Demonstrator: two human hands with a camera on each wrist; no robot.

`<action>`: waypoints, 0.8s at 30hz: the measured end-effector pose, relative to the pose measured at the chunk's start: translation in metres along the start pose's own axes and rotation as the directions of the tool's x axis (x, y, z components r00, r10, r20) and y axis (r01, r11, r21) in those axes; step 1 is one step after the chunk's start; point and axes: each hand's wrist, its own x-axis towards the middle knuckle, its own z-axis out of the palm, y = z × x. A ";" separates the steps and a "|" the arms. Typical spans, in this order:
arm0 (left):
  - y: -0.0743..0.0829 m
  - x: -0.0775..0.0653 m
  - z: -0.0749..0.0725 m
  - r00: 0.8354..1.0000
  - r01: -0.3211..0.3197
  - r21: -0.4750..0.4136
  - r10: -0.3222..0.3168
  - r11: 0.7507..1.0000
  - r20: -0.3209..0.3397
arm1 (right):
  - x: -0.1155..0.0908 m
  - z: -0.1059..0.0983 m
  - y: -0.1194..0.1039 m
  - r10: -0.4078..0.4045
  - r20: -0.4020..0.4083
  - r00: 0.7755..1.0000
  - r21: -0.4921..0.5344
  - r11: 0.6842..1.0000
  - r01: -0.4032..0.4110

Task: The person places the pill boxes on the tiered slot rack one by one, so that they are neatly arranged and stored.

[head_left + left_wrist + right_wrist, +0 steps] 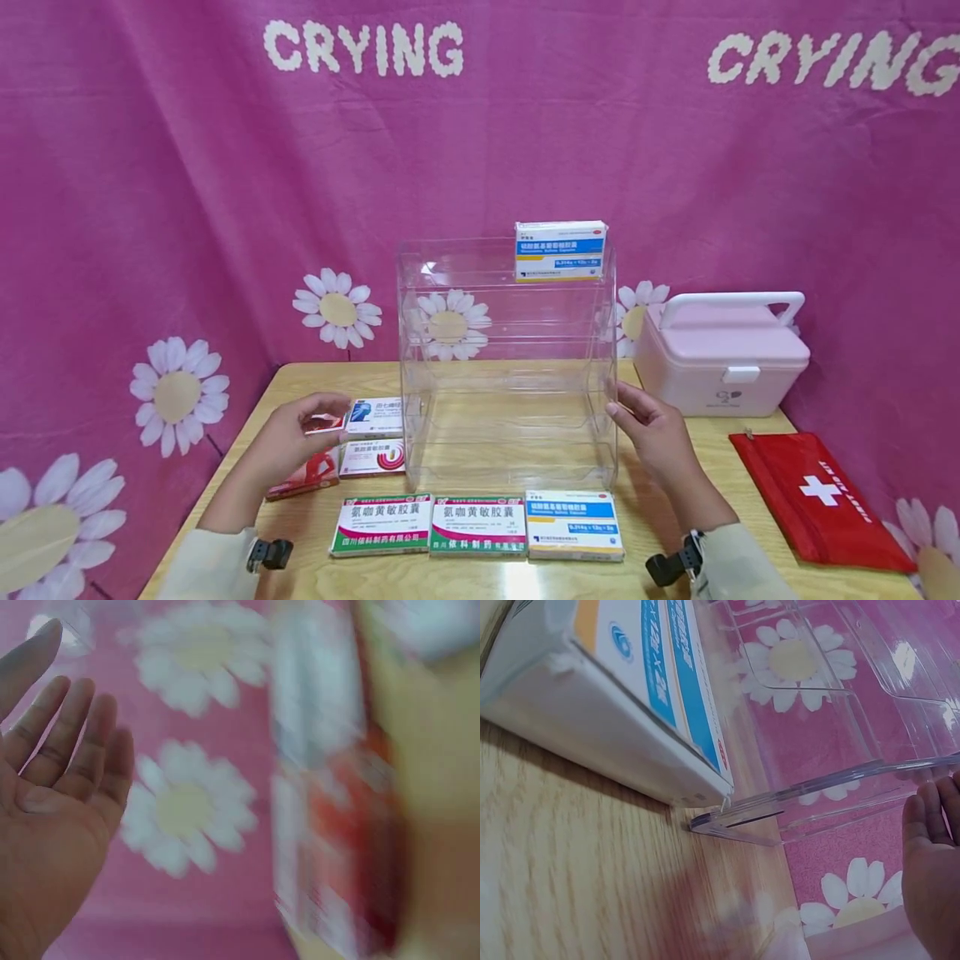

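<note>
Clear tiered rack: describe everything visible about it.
The clear tiered rack looks like transparent plastic, with two side panels joined by several stepped shelves. It stands upright on the wood-grain table, behind a row of three medicine boxes. A blue-and-white box sits on its top tier, toward the right end. The right hand appears to touch its right side panel.

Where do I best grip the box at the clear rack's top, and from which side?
Probably its top edge, from above, pinching front and back: the box stands with its broad face forward, and that edge pokes above the clear rack.
</note>
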 end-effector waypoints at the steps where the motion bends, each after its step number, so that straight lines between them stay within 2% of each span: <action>1: -0.012 -0.005 -0.001 0.999 0.036 0.031 -0.036 0.999 -0.003 | 0.000 0.000 0.000 0.001 -0.001 1.000 -0.005 1.000 -0.001; 4: -0.045 -0.017 -0.005 0.994 0.110 0.105 -0.109 0.988 -0.017 | -0.001 0.000 0.000 -0.004 -0.001 1.000 -0.011 1.000 0.004; 8: -0.084 -0.027 -0.010 0.993 0.113 0.169 -0.107 0.979 -0.045 | -0.002 0.001 -0.001 -0.014 0.006 1.000 0.006 1.000 0.014; 11: -0.103 -0.031 -0.013 0.994 0.105 0.213 -0.096 0.971 -0.054 | -0.003 0.001 -0.002 -0.021 0.008 1.000 0.032 0.999 0.020; 14: -0.114 -0.035 -0.016 0.990 0.141 0.177 -0.139 0.974 -0.024 | -0.003 0.001 -0.002 -0.020 0.006 1.000 0.048 0.999 0.020; 19: -0.123 -0.038 -0.020 0.972 0.230 0.047 -0.232 0.972 0.035 | -0.005 0.001 -0.003 -0.011 0.003 1.000 0.053 0.999 0.011; 24: -0.130 -0.037 -0.021 0.966 0.251 0.022 -0.252 0.968 0.065 | -0.007 0.000 -0.004 -0.023 0.002 1.000 0.056 0.998 0.023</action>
